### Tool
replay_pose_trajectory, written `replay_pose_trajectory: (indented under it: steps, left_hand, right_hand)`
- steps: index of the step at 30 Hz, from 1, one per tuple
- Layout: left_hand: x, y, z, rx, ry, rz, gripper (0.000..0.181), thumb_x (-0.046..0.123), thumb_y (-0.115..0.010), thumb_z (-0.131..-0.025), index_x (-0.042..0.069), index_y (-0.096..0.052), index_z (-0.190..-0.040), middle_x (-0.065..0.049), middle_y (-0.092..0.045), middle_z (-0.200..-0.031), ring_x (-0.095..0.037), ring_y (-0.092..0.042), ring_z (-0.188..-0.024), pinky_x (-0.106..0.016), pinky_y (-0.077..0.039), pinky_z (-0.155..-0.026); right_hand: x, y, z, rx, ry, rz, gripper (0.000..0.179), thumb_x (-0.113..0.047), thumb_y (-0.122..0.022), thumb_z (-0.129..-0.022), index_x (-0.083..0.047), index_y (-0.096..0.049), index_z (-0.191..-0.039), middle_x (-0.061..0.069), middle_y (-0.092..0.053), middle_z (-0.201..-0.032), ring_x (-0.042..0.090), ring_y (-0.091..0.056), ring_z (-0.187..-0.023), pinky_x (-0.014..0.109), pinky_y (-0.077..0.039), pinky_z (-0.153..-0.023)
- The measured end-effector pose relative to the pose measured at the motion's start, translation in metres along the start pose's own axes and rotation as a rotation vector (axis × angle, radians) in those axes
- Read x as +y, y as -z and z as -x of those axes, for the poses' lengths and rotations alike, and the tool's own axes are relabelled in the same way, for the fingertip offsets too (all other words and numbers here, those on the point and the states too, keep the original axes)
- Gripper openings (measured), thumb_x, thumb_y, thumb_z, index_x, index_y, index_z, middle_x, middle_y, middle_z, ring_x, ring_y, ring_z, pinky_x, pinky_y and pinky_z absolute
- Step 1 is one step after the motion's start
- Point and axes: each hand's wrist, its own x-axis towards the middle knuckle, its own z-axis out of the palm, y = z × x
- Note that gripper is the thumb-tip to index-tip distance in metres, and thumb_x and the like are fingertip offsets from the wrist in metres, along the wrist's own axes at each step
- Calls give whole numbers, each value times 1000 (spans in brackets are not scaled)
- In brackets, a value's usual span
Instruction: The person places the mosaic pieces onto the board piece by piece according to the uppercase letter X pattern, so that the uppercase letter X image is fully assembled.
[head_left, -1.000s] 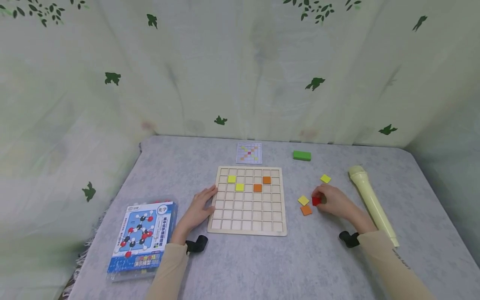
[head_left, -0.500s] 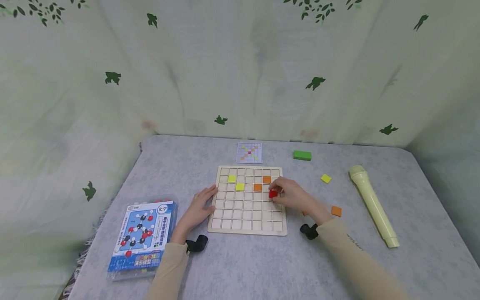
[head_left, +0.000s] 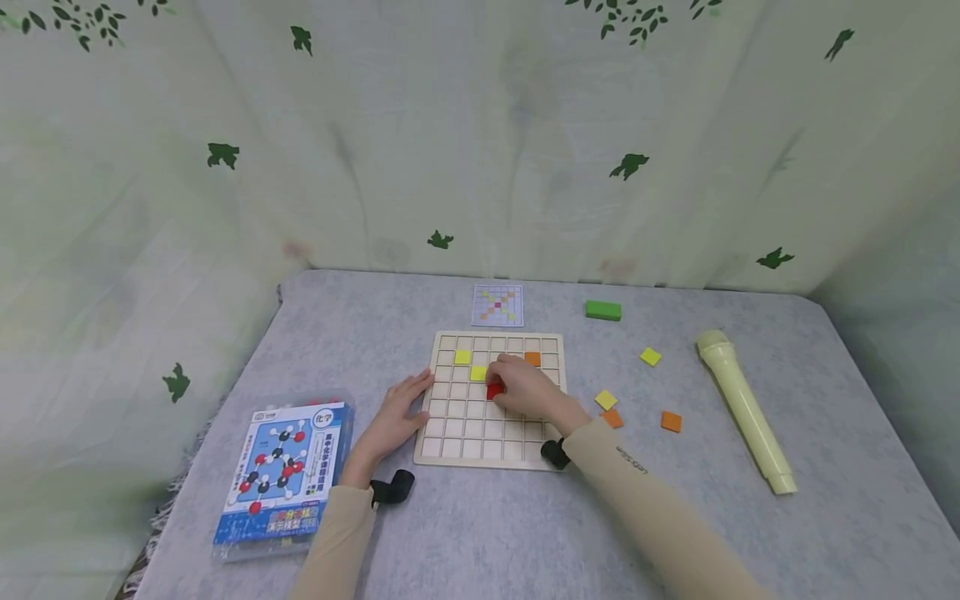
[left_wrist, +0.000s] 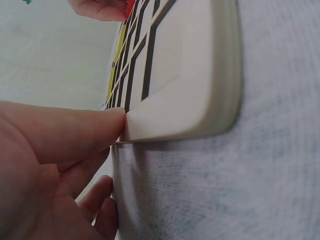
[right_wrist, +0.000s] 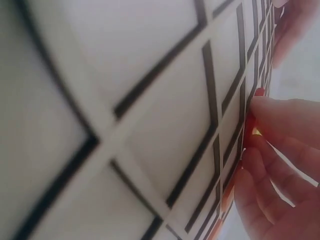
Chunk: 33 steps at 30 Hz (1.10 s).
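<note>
The wooden grid board (head_left: 447,459) lies flat on the table in the head view, with two yellow tiles (head_left: 462,357) and an orange tile (head_left: 532,359) in its upper cells. Above the middle of the grid, my right hand (head_left: 528,392) pinches a red tile (head_left: 494,392) between thumb and fingers. The right wrist view has the red tile (right_wrist: 249,131) at the board's surface; whether it sits in a cell is unclear. My left hand (head_left: 390,421) rests against the board's left edge, its thumb (left_wrist: 95,131) touching the rim in the left wrist view.
Two yellow tiles (head_left: 650,357) and two orange tiles (head_left: 671,422) lie right of the board. Behind it are a pattern card (head_left: 498,306) and a green block (head_left: 603,311). A cream tube (head_left: 746,412) lies far right, a boxed chemistry model set (head_left: 281,475) left.
My right hand has carried the red tile leftward from the loose tiles at the right to the middle of the board. My left hand has stayed at the board's edge.
</note>
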Motion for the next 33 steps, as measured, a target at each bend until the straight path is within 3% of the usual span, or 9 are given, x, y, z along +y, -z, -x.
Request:
replay_pose_trajectory:
  steps: [5, 10, 15, 21, 27, 33]
  left_hand:
    - [0, 0, 0, -4, 6, 9, 57, -4, -55, -91, -6, -34, -145, -18, -25, -154, -39, -11, -141, -56, -14, -111]
    - [1, 0, -1, -2, 4, 15, 57, -4, -55, -91, -6, -34, -145, -18, -25, -154, -39, -12, -141, -56, -14, -111]
    - [0, -1, -1, -1, 10, 11, 58, -4, -55, -91, -6, -34, -145, -18, -25, -154, -39, -12, -141, -56, -13, -111]
    - [1, 0, -1, -25, 54, 19, 60, -2, -54, -91, -3, -31, -147, -14, -23, -156, -35, -9, -143, -53, -12, -112]
    - [0, -1, -2, -20, 48, 3, 60, -4, -54, -91, -5, -32, -146, -16, -23, -155, -36, -10, -142, -53, -13, -112]
    - [0, -1, -3, -25, 54, 10, 60, -4, -54, -91, -4, -31, -146, -15, -22, -156, -36, -9, -143, -53, -12, -112]
  right_hand:
    - [1, 0, 2, 12, -14, -20, 19, -5, -69, -85, -7, -65, -103, 0, -56, -95, 15, -49, -84, 29, -45, -76]
    - [12, 9, 15, 60, -66, -144, 22, -3, -67, -86, -5, -65, -108, 1, -59, -100, 16, -54, -88, 31, -47, -79]
    - [39, 32, 46, 132, -94, -240, 22, -3, -65, -87, -1, -65, -109, 7, -64, -102, 19, -56, -88, 35, -49, -78]
    - [77, 51, 98, 150, -135, -258, 17, 2, -63, -85, 0, -66, -102, 6, -64, -95, 19, -56, -83, 36, -50, -74]
    - [96, 49, 137, 104, -148, -250, 20, 5, -67, -80, -3, -66, -98, 2, -64, -94, 19, -58, -85, 36, -51, -73]
    - [97, 40, 148, 109, -120, -206, 26, 6, -72, -76, -5, -64, -99, 1, -59, -96, 18, -55, -85, 33, -49, -72]
